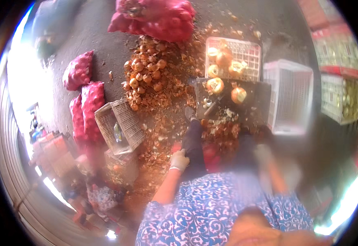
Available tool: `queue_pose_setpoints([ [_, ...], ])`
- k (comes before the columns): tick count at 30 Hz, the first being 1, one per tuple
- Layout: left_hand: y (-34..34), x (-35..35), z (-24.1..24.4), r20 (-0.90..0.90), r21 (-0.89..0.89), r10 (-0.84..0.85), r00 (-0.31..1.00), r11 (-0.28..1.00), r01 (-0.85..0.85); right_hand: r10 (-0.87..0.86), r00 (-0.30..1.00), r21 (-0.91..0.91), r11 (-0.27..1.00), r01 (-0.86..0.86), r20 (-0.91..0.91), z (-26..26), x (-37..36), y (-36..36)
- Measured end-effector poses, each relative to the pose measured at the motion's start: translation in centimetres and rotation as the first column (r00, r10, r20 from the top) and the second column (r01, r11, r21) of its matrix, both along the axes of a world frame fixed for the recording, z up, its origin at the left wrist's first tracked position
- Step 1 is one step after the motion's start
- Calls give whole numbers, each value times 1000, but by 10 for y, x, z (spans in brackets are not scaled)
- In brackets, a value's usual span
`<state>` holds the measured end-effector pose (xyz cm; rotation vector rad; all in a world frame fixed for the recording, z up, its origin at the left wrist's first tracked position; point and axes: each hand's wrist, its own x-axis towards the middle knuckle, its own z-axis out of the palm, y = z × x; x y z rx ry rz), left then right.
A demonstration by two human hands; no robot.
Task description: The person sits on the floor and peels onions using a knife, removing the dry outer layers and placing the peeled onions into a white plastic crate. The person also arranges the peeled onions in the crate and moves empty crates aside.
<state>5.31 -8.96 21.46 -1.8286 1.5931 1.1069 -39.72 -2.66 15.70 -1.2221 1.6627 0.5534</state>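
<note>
My left hand (pixel 179 160), in a pale glove, rests against the side of my dark-trousered left leg (pixel 194 150). Its fingers are partly hidden. Beside my other leg, my right hand (pixel 263 155) is a blur; what its fingers do is unclear. In front of me is a dark board (pixel 252 95), with two partly peeled onions (pixel 215 85) near its far edge. A small knife-like tool (pixel 211 108) lies on it, among skin scraps. Just beyond, a white plastic crate (pixel 249 46) carries several onions (pixel 224 57).
A heap of unpeeled onions (pixel 148 69) and loose skins lies ahead, below red mesh sacks (pixel 166 21). More sacks (pixel 92 104) and a tipped plastic crate (pixel 120 126) are at left. Right of the board stands a white crate (pixel 291 98); filled crates (pixel 340 98) are farther right.
</note>
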Motion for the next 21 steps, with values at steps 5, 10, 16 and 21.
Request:
queue_pose_setpoints([
  [5, -10, 19, 4, -40, 70, -92, 995, 993, 94, -70, 958, -56, 994, 89, 279, 52, 23, 0],
  [10, -23, 25, 54, -137, 175, -152, 979, 969, 175, 127, 894, 58, 984, -167, 429, 59, 31, -7],
  [16, -62, 9, 78, -248, 422, -159, 956, 870, 254, 177, 844, 161, 942, -294, 506, 35, 27, -18],
  [21, -78, 0, -16, -567, 572, -504, 652, 328, 751, 217, 801, -66, 974, -218, 557, -35, 40, -50],
])
